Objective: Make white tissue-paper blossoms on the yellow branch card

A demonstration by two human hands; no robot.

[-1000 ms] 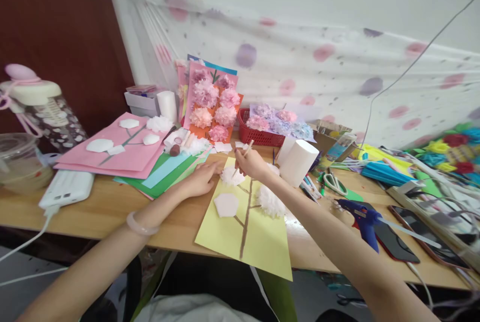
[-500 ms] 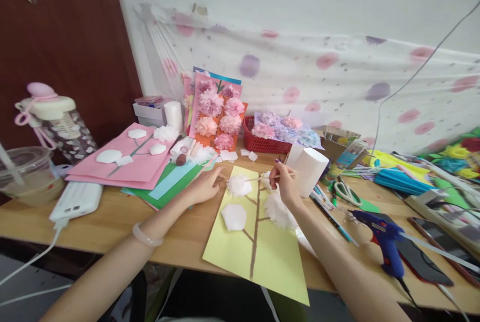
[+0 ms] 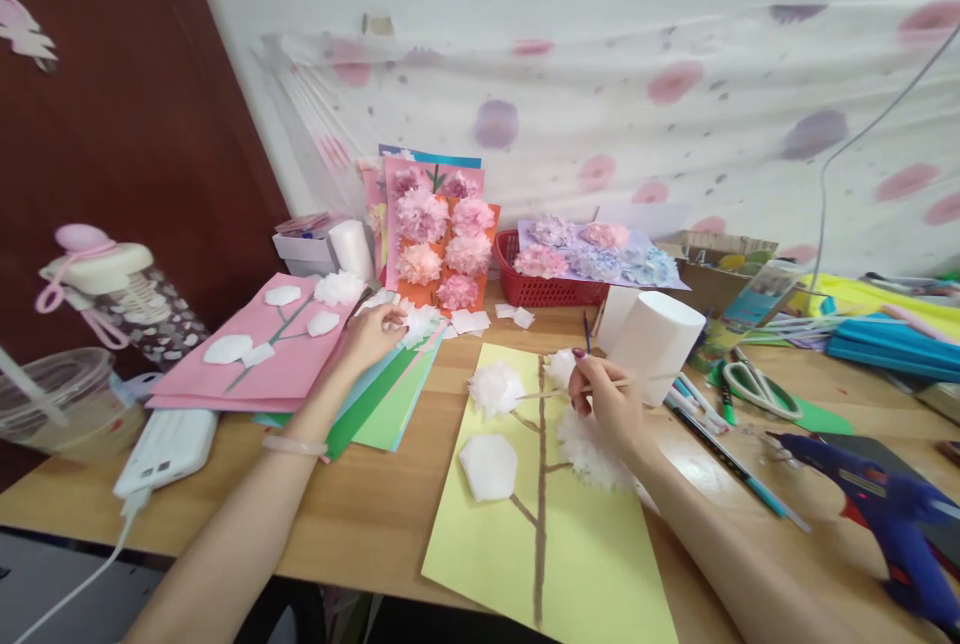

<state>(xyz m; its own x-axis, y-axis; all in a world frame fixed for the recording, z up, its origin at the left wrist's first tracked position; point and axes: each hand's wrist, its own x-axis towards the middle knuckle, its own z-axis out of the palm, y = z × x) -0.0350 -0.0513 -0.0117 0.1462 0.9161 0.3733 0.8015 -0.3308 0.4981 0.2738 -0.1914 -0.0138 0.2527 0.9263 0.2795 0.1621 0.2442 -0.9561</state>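
My right hand [image 3: 609,402] is closed round a thin wooden stick [image 3: 541,394], which points left over the yellow sheet [image 3: 487,564]. The sheet bears a brown painted stem [image 3: 539,524] with side branches. A fluffy white tissue flower [image 3: 496,389] sits at the upper left of the stem, and a flat white paper piece [image 3: 489,467] lies below it. Another fluffy white flower [image 3: 589,449] is partly hidden under my right hand. My left hand [image 3: 373,336] is at the pile of white tissue paper [image 3: 421,324], its fingers curled and pinching at the tissue.
Pink sheets [image 3: 281,379] with white pieces lie left, beside a power bank [image 3: 166,452], a cup [image 3: 71,414] and a bottle [image 3: 139,299]. Finished flower pictures and a red basket [image 3: 551,292] stand behind. Right are a white paper roll [image 3: 660,344], pens and a blue glue gun [image 3: 862,484].
My left hand has moved from the yellow sheet's edge, left and away from me, to the white tissue pile. My right hand keeps the stick over the sheet. The view has shifted.
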